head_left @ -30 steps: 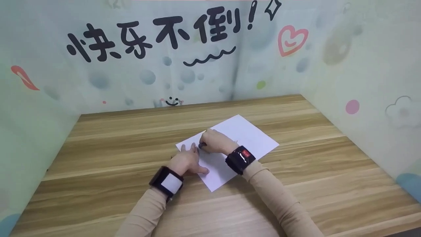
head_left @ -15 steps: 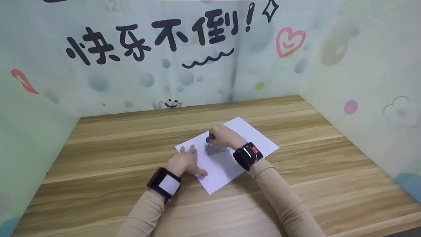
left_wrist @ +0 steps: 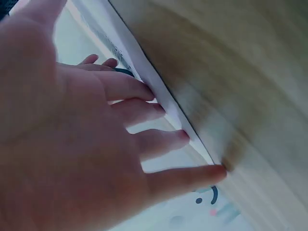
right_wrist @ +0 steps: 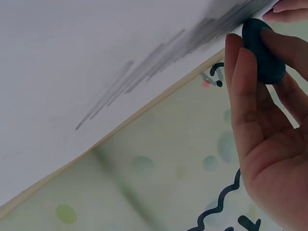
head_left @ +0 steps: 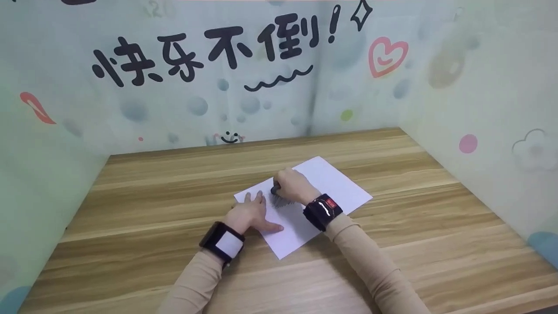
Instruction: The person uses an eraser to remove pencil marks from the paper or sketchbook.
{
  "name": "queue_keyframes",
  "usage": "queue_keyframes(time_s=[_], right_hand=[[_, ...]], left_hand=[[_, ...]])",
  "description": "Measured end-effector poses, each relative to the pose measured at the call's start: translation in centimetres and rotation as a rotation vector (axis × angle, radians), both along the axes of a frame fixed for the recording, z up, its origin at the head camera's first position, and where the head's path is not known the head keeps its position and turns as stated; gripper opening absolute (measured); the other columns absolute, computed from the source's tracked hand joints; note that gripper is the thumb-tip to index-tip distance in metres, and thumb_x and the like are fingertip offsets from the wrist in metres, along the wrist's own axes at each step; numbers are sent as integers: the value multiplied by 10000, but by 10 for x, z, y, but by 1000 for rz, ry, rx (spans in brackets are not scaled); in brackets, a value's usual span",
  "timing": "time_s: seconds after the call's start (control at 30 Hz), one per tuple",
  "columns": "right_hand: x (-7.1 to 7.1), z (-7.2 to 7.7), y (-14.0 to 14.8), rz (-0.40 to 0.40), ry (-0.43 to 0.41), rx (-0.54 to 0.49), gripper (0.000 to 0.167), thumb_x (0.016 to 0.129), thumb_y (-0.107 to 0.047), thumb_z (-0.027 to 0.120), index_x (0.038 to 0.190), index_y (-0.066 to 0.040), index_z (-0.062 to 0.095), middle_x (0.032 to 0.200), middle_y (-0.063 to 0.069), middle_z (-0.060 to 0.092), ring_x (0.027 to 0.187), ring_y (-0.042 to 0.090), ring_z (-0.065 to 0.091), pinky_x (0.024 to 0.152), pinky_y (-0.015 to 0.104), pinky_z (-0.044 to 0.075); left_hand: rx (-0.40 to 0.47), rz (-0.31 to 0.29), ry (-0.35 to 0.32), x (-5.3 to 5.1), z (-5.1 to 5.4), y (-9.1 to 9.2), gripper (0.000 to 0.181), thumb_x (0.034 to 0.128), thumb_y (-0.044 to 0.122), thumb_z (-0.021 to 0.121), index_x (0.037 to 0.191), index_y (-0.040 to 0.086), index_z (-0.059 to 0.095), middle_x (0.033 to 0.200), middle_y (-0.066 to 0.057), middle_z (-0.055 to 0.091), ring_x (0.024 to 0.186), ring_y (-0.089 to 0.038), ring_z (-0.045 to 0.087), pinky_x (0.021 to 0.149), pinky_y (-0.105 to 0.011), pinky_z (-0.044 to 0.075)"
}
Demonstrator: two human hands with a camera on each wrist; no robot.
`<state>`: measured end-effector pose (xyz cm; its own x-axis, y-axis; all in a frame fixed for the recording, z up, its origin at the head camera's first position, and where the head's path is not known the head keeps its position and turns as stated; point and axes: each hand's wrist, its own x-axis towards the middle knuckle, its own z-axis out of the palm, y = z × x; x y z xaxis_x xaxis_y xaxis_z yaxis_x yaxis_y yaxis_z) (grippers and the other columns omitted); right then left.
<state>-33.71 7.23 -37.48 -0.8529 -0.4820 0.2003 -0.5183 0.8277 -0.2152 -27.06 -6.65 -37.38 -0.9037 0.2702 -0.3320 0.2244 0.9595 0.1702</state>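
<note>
A white sheet of paper (head_left: 331, 183) lies askew on the wooden table, with a patch of grey pencil-like strokes (head_left: 281, 201) near its middle left. My right hand (head_left: 294, 185) pinches a smooth dark teal oval piece (right_wrist: 263, 53) between thumb and fingers. In the right wrist view that piece touches or nearly touches the paper at the end of the strokes (right_wrist: 159, 62). My left hand (head_left: 248, 216) lies spread at the sheet's left edge, its thumb on the paper. The left wrist view shows its fingers (left_wrist: 161, 139) straight and apart along the paper's edge.
The wooden table (head_left: 174, 183) extends around the sheet on all sides. Printed curtain-like walls close off the back (head_left: 196, 87) and both sides. Each wrist wears a black strap; the right one (head_left: 323, 212) has a red mark.
My right hand went right from beside the left fingers, uncovering the grey strokes, then shifted slightly left with the teal piece. The left hand stays at the paper's edge.
</note>
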Motion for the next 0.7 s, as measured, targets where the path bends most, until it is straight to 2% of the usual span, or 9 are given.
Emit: queue_keyframes(time_s=[0.07,0.13,0.27,0.37,0.5,0.6,0.7], right_hand=[[-1,0,-1,-23,28,20,79,810,-59,688,750,-9,703,779,132,690,666,230,608,639,406,552],[-1,1,-2,-7,44,33,84,802,-42,682,733,-2,707,798,143,682,660,221,585,635,403,549],[-2,3,0,88,-13,29,113,788,-13,690,684,-20,734,712,84,673,584,127,491,537,252,453],[-3,3,1,93,-26,18,121,774,-3,695,669,-35,745,634,25,631,556,89,443,512,195,364],[-5,1,0,89,32,35,107,766,11,684,674,-17,731,654,45,596,605,115,436,553,247,424],[-5,0,-1,110,22,55,104,771,10,690,682,-14,737,681,83,642,633,129,451,608,299,491],[-6,2,-1,85,7,54,86,774,-3,704,704,-19,750,723,101,677,641,124,470,639,306,523]], left_hand=[[10,-5,-24,-1,1,-1,1017,799,637,593,1501,6,213,1603,-151,125,1474,-399,70,1162,-592,194],[13,-16,-29,-2,2,-1,1002,803,628,585,1499,6,220,1603,-155,122,1472,-406,67,1177,-566,183],[3,-14,-26,-2,2,-1,995,796,630,579,1498,16,234,1603,-153,125,1468,-416,77,1155,-606,197],[-5,-1,-22,-1,1,0,998,790,630,583,1499,20,233,1603,-153,127,1465,-426,83,1142,-628,201],[-5,16,-18,-1,0,2,998,786,627,589,1499,24,237,1604,-145,130,1467,-420,85,1138,-643,188],[-6,23,-20,-1,-2,3,994,776,626,597,1496,32,255,1605,-134,140,1470,-407,91,1126,-661,186],[-8,25,-18,-1,-1,3,994,769,627,601,1496,40,261,1605,-129,142,1472,-401,95,1117,-676,182]])
